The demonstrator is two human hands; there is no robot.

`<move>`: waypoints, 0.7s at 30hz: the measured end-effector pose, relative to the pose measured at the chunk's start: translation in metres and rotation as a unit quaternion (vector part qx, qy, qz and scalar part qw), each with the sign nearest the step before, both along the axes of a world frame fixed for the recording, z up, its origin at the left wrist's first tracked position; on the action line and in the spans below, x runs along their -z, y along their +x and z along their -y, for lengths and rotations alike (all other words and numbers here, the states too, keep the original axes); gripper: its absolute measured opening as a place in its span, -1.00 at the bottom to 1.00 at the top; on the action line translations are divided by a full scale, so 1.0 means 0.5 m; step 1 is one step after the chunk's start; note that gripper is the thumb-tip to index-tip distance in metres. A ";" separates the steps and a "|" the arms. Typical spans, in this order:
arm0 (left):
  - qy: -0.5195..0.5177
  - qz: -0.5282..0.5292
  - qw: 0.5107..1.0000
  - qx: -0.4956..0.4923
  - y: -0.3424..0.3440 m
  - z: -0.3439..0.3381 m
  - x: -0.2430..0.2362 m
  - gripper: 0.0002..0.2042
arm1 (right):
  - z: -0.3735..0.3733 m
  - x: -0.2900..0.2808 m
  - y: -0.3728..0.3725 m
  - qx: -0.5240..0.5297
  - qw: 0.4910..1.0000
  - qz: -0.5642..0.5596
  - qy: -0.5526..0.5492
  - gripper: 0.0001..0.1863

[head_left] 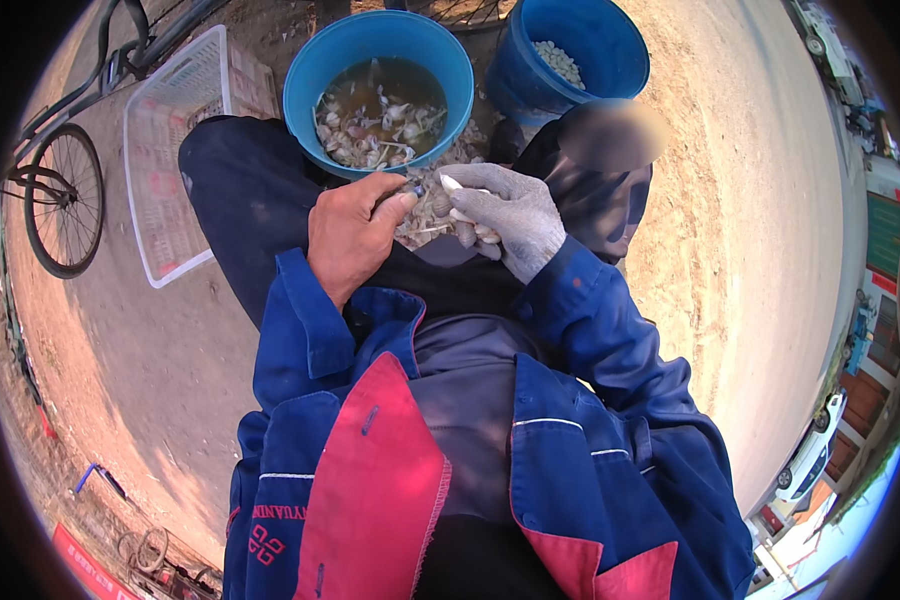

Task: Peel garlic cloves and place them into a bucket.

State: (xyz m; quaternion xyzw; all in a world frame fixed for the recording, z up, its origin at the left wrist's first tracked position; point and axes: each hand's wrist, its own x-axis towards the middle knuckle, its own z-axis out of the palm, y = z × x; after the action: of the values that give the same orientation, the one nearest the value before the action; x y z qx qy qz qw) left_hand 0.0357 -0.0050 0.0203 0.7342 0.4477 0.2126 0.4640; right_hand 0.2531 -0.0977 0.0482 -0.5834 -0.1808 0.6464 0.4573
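White cloves [451,184], gloved right hand [510,212].
I see it pinching them; my left hand [355,232] curls, grip indeterminable.

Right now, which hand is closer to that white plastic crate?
The left. The bare left hand is to the right of the white crate, apart from it, with the left leg between; the gloved right hand is farther off, beyond the left hand.

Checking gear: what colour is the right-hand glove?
The right-hand glove is grey, in the head view.
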 end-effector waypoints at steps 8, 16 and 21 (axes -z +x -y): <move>-0.037 0.030 0.998 0.050 -0.001 0.005 -0.011 -0.77 | -0.009 -0.004 -0.019 -0.077 0.992 0.099 -0.019 -0.61; -0.102 0.053 0.991 0.063 -0.016 -0.011 0.002 -0.80 | -0.013 0.000 -0.017 -0.102 0.988 0.119 -0.004 -0.61; -0.106 0.058 0.991 0.056 -0.012 -0.010 0.005 -0.81 | -0.014 -0.006 -0.022 -0.077 0.995 0.064 -0.028 -0.59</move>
State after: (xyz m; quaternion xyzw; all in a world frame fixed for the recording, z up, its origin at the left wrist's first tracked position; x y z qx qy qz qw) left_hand 0.0299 0.0000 0.0179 0.6913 0.3985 0.1795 0.5754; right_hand 0.2423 -0.0906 0.0513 -0.6205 -0.2357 0.6461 0.3768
